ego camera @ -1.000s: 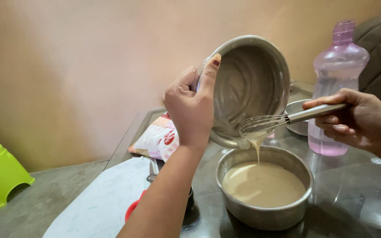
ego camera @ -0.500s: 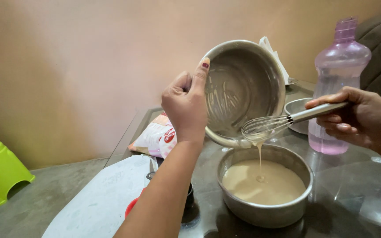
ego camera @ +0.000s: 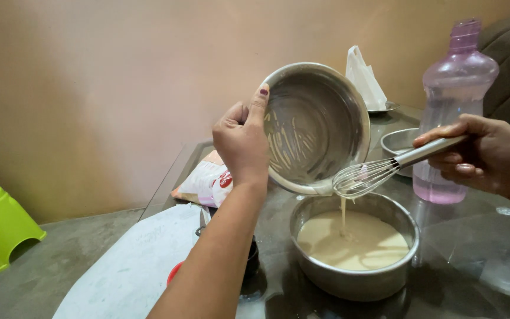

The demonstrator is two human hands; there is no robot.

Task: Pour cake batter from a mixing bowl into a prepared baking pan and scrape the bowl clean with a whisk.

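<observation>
The bowl [ego camera: 320,127], pan [ego camera: 355,283] and whisk [ego camera: 364,177] are dull brushed metal; the bottle [ego camera: 453,106] is translucent plastic; the bench [ego camera: 479,260] is glossy glass.

Left forearm rising diagonally from lower centre of view, wrist straight. Left hand [ego camera: 242,142] raised at mid-frame, back of hand toward camera, fingers curled in a closed grasp, thumb extended upward with its dark-painted nail at the top. Right forearm entering from the right edge, only the wrist visible. Right hand [ego camera: 480,152] held level with the left and well apart from it, palm turned down, fingers wrapped in a closed grip, index finger stretched forward along the top, knuckles pointing inward toward the left hand. Both hands held clear above the table.
</observation>
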